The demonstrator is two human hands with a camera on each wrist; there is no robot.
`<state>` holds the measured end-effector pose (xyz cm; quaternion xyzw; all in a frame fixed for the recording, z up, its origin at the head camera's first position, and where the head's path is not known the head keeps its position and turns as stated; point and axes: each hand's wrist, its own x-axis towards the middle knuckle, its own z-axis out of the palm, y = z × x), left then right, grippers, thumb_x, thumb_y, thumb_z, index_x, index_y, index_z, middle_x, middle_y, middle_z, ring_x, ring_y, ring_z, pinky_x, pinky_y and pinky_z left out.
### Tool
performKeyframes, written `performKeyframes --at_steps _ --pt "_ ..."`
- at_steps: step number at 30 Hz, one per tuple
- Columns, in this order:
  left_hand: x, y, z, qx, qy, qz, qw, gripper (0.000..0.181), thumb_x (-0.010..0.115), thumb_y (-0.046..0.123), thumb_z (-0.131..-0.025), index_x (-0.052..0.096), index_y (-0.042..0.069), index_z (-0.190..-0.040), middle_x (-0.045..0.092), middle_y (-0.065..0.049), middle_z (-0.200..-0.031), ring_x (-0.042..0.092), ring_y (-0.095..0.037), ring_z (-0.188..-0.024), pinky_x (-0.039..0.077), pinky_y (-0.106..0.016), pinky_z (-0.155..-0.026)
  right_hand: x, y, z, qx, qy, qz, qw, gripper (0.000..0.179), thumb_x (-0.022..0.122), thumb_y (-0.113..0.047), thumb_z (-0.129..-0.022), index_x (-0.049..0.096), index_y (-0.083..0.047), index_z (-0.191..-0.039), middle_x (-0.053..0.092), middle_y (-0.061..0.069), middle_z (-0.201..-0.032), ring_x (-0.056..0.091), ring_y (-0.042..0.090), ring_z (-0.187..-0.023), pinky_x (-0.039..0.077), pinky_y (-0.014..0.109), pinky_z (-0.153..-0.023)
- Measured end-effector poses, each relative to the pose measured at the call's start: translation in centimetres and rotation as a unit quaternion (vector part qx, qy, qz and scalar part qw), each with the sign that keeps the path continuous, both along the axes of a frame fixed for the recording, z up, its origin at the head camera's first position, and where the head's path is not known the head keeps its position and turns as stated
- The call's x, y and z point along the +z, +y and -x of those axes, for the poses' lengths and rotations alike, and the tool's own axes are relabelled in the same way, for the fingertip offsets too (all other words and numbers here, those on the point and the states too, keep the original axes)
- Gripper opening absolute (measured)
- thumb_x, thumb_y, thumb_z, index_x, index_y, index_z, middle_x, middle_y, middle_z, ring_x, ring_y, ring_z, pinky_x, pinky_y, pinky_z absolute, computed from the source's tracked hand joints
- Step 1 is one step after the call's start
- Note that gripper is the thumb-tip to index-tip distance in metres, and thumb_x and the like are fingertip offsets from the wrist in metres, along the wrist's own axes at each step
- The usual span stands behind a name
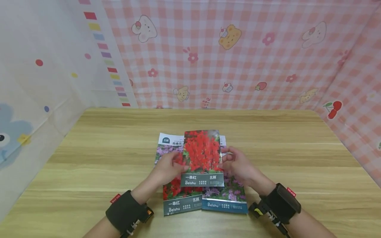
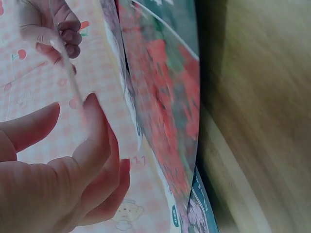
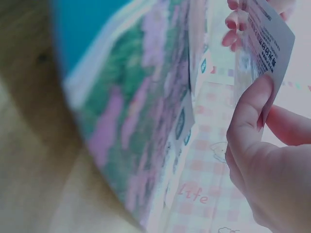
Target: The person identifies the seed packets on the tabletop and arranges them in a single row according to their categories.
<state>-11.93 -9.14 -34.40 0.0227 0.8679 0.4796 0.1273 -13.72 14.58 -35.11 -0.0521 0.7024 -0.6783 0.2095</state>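
Note:
A seed packet [image 1: 203, 152] with red flowers and a grey band is held up over other packets, its picture side toward the head camera. My left hand [image 1: 169, 167] holds it at its left edge, the thumb lapping over the front. In the left wrist view its thin edge runs between the thumb and bent index finger [image 2: 95, 126]. My right hand [image 1: 238, 165] pinches the opposite edge; the right wrist view shows a fingertip on the packet's printed back [image 3: 272, 58]. Below lie another red-flower packet [image 1: 182, 203] and a purple-flower packet [image 1: 224, 201], partly covered.
Behind the held packet shows a white packet top [image 1: 166, 138] with a dark logo. All lie on a wooden table [image 1: 89, 158]. A pink checked cloth [image 1: 223, 66] hangs along the back and right, a white patterned cloth [image 1: 38, 82] on the left. Each wrist wears a black strap.

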Motion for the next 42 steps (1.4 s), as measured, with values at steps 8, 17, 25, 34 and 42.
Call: performKeyframes --at_steps 8,17,25,34,42 --pt "0.1 0.0 0.0 0.016 -0.005 -0.049 0.9987 0.047 0.064 0.006 -0.084 0.046 0.001 -0.128 0.059 -0.013 -0.099 0.059 -0.021 -0.078 0.052 -0.033 -0.064 1.1 -0.1 0.2 -0.008 0.028 -0.001 0.9996 0.043 0.048 0.018 -0.08 0.032 0.01 -0.12 0.046 0.003 -0.078 0.055 0.01 -0.067 0.047 0.022 -0.063" --pt "0.1 -0.5 -0.2 0.025 0.003 -0.134 0.9907 0.049 0.057 -0.006 -0.084 0.041 0.004 -0.129 0.057 -0.011 -0.082 0.055 -0.018 -0.065 0.051 -0.031 -0.058 1.4 -0.7 0.4 -0.009 0.104 -0.088 0.9906 0.043 0.05 0.011 -0.085 0.037 0.009 -0.126 0.053 0.011 -0.084 0.06 0.019 -0.072 0.052 0.037 -0.072" --pt "0.7 -1.8 -0.4 0.035 0.032 -0.112 0.9926 0.052 0.055 -0.004 -0.087 0.039 0.01 -0.134 0.057 -0.011 -0.089 0.049 -0.016 -0.063 0.041 -0.025 -0.053 1.3 -0.8 0.8 0.036 0.16 -0.15 0.9749 0.049 0.052 0.005 -0.087 0.034 0.01 -0.133 0.059 0.023 -0.1 0.061 0.032 -0.084 0.052 0.038 -0.074" --pt "0.9 -5.6 -0.3 0.046 0.066 -0.048 0.9956 0.05 0.051 -0.001 -0.091 0.035 0.009 -0.137 0.057 -0.016 -0.098 0.057 -0.018 -0.074 0.043 -0.026 -0.056 0.5 -1.1 0.6 0.075 0.303 -0.275 0.9094 0.036 0.057 -0.004 -0.088 0.051 0.008 -0.121 0.058 0.022 -0.108 0.058 0.031 -0.093 0.05 0.038 -0.075" --pt "1.5 -9.8 -0.3 0.075 0.06 -0.021 0.9951 0.051 0.047 -0.001 -0.093 0.029 0.002 -0.14 0.053 -0.022 -0.101 0.054 -0.015 -0.071 0.046 -0.026 -0.055 0.9 -2.8 0.3 0.113 0.365 -0.342 0.8583 0.039 0.06 -0.011 -0.088 0.052 0.005 -0.122 0.054 0.019 -0.121 0.049 0.033 -0.113 0.04 0.045 -0.092"
